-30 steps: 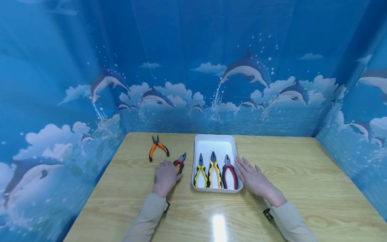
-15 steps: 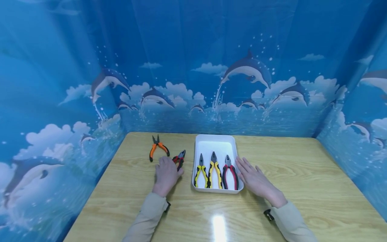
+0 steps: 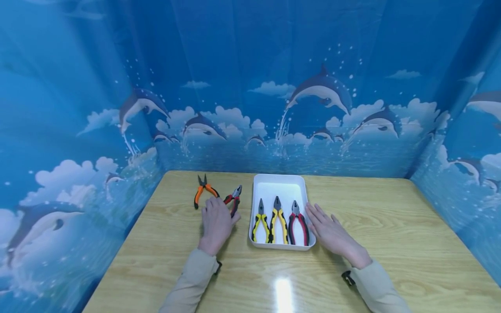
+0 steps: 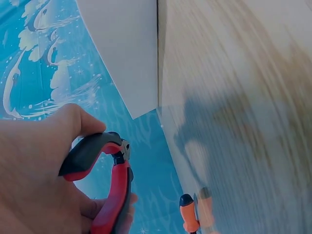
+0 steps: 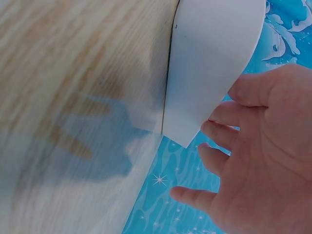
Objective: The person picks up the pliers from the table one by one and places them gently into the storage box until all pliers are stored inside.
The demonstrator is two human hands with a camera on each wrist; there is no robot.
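Pliers with red-and-black handles point(image 3: 235, 206) are held in my left hand point(image 3: 216, 222), left of the white tray point(image 3: 279, 247). In the left wrist view, thumb and fingers wrap the spread handles of these pliers point(image 4: 118, 187), raised off the table. My right hand point(image 3: 330, 232) lies along the tray's right side, fingers fairly straight; in the right wrist view its fingertips touch the tray wall point(image 5: 209, 63). Inside the tray lie yellow-and-black long-nose pliers point(image 3: 256, 225), larger yellow-and-black pliers point(image 3: 274, 221) and another red-and-black pair point(image 3: 291, 226), noses pointing away from me.
Orange-handled pliers point(image 3: 200, 190) lie on the wooden table point(image 3: 391, 226) just beyond my left hand, near the far left corner. A dolphin-patterned blue curtain point(image 3: 235, 87) hangs behind the table and along both sides.
My left hand has moved slightly away from me, carrying the red-and-black pliers farther up the table toward the orange-handled ones. My right hand and the tray have stayed put.
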